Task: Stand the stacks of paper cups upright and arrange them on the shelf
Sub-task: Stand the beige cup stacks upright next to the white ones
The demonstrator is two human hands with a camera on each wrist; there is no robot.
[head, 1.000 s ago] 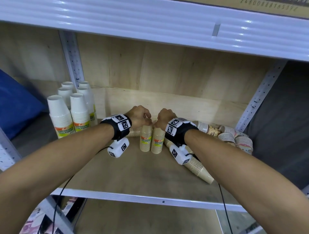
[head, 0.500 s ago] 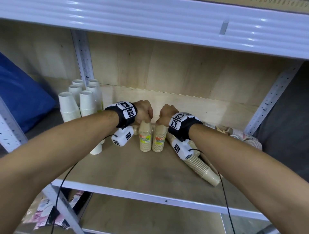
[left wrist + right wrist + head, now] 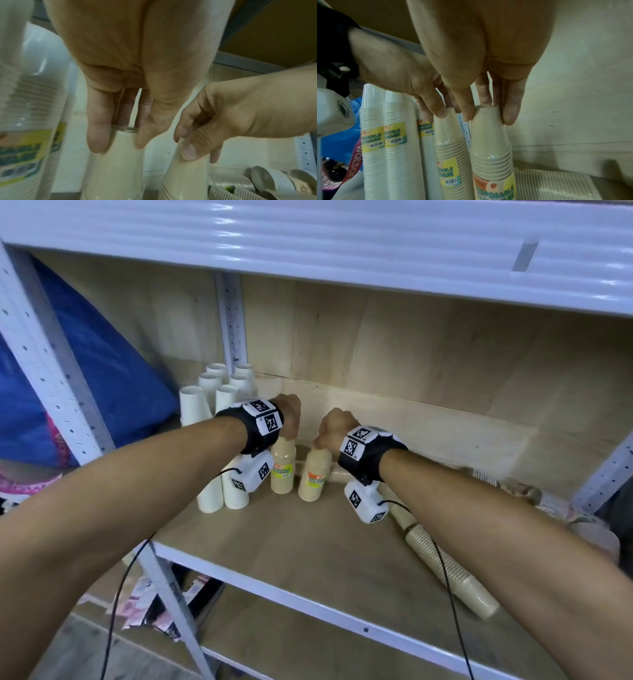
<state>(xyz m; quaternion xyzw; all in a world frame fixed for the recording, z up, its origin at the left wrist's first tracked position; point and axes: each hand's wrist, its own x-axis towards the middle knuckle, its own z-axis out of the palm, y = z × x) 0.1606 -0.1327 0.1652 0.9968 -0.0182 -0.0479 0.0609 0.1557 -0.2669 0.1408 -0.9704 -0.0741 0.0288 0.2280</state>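
Two wrapped beige cup stacks stand on the wooden shelf (image 3: 308,549). My left hand (image 3: 289,419) grips the top of the left beige stack (image 3: 282,470), which stands right beside the white stacks. My right hand (image 3: 332,428) pinches the top of the right beige stack (image 3: 313,477), which leans a little. In the left wrist view my left hand (image 3: 118,140) has fingers round the left beige stack (image 3: 115,162). The right wrist view has my right hand (image 3: 488,117) holding the right beige stack (image 3: 491,155).
Several white cup stacks (image 3: 209,405) stand upright at the back left by the shelf post (image 3: 233,330). Long beige stacks (image 3: 445,566) and loose cups (image 3: 534,498) lie on their sides at the right. The upper shelf (image 3: 342,244) hangs low overhead.
Both hands have carried the two beige stacks leftward, close to the white stacks. The stacks now stand a little apart instead of touching.
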